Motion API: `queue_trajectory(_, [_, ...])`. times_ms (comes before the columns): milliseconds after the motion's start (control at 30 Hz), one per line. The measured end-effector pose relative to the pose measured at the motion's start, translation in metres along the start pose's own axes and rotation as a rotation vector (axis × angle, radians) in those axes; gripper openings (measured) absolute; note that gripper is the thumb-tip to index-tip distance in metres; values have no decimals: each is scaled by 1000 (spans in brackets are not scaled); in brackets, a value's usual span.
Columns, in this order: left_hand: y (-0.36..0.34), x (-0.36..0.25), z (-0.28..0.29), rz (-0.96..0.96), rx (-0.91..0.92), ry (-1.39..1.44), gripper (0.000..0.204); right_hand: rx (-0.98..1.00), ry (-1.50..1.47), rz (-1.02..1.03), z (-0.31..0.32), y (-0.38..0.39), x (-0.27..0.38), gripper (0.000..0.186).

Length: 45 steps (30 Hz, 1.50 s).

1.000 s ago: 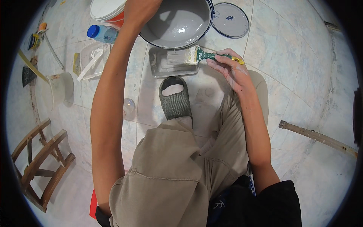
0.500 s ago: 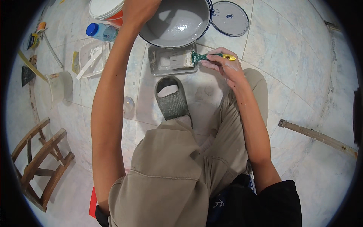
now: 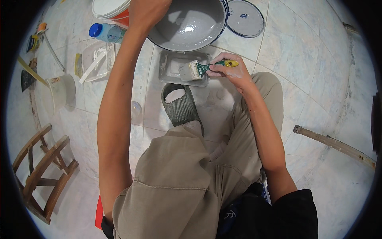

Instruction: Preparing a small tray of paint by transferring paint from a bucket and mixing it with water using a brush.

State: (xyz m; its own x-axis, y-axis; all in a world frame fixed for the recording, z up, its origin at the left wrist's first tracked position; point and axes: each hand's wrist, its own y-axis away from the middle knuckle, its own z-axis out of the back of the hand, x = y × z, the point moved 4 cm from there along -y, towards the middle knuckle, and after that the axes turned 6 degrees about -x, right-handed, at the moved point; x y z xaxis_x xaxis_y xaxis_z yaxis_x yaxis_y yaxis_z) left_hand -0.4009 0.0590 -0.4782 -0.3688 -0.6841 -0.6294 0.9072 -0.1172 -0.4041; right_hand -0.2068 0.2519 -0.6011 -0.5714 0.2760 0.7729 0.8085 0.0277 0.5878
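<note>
My right hand [image 3: 230, 71] grips a paintbrush [image 3: 193, 71] with a green and yellow handle. Its wide bristles, coated in pale grey paint, are over the shallow plastic tray [image 3: 164, 69], whose bottom is wet with paint. Behind the tray a large paint bucket [image 3: 199, 30] tips toward me, with wet grey paint inside. At its left rim my left hand [image 3: 148, 12] is closed on the bucket, partly cut off by the upper edge of view; its fingertips are hidden.
A grey-coated lid [image 3: 246, 19] lies right of the bucket. To the left are an orange-and-white pail [image 3: 115, 16], a blue-capped bottle [image 3: 109, 32], a white tub [image 3: 88, 59] and a wooden frame [image 3: 43, 171]. A bar [image 3: 334, 143] lies right; my slippered foot [image 3: 181, 105] is below the tray.
The paintbrush has shifted left and slightly down, and the right hand with it. The tray is a little lower and further right; bucket and left hand have edged right.
</note>
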Motion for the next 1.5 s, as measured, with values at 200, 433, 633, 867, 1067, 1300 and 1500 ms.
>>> queue_trajectory(200, [2,-3,-1,-46,-41,2,50,-9,11,-19,2,-1,2,8])
queue_trajectory(433, [12,0,3,-74,-90,-13,53,-86,-84,5,11,13,18,4])
queue_trajectory(633, [19,-6,6,-48,-65,-27,57,-14,-282,13,17,14,16,9])
queue_trajectory(867, [27,-5,8,-77,-100,-17,59,-25,-363,-5,22,16,11,14])
queue_trajectory(1067, [34,-3,8,-109,-158,-42,59,-46,-321,-1,19,22,14,17])
queue_trajectory(1300, [37,-11,14,-89,-132,-11,57,-118,-357,4,15,30,10,18])
queue_trajectory(1500, [40,-13,16,-123,-142,6,56,-211,-426,-20,14,52,2,22])
